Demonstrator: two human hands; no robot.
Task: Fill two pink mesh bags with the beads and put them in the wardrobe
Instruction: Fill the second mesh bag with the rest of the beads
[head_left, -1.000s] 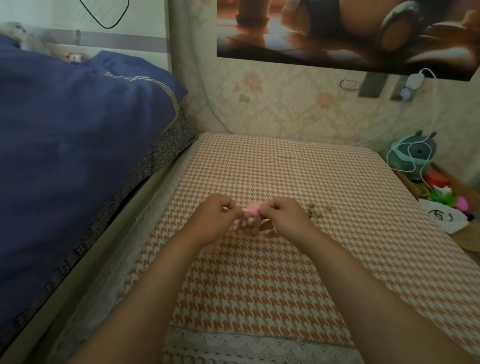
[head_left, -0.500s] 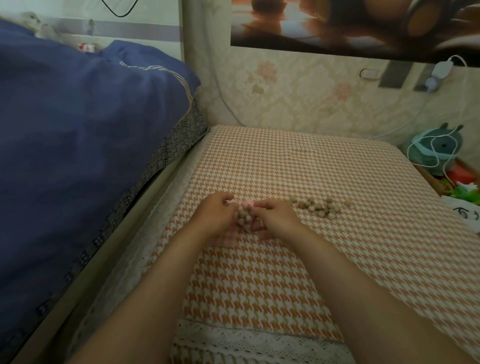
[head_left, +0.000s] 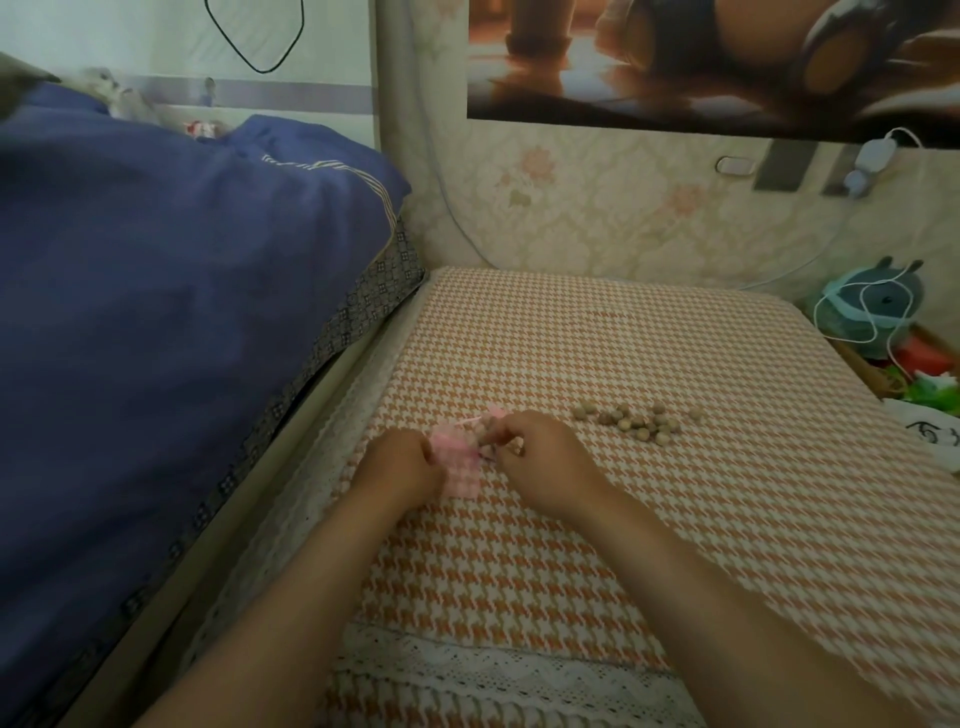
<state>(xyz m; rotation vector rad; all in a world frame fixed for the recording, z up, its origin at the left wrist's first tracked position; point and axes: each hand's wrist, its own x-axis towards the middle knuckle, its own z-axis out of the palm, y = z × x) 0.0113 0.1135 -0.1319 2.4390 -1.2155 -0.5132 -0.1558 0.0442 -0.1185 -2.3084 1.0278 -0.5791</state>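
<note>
- A dark blue quilt (head_left: 182, 312) is heaped at the far left, and its patterned border hangs just beside the edge of the covered surface
- The left hand (head_left: 402, 467) rests on the orange-and-white houndstooth cloth (head_left: 701, 545), with its fingers curled in and pinching the left edge of a flat pink mesh bag (head_left: 462, 470)
- That flat bag lies on the cloth between the two hands
- Just behind it, a second pink mesh bag (head_left: 487, 430) bulges with brown beads; its gathered pink top points away from the person and a thin pink cord trails to its left
- The right hand (head_left: 545, 462) has its fingers curled, with the fingertips pinched on this bead-filled bag; whether they hold the mesh or the cord cannot be told
- Loose beads (head_left: 641, 422) lie in a scattered cluster on the cloth, to the right of the right hand and apart from it
- White lace trim (head_left: 493, 670) runs along the near edge of the cloth
- At the far right, beyond the cloth's corner, sits a round teal object (head_left: 878, 306) with a white cable (head_left: 831, 332) looped over it
</note>
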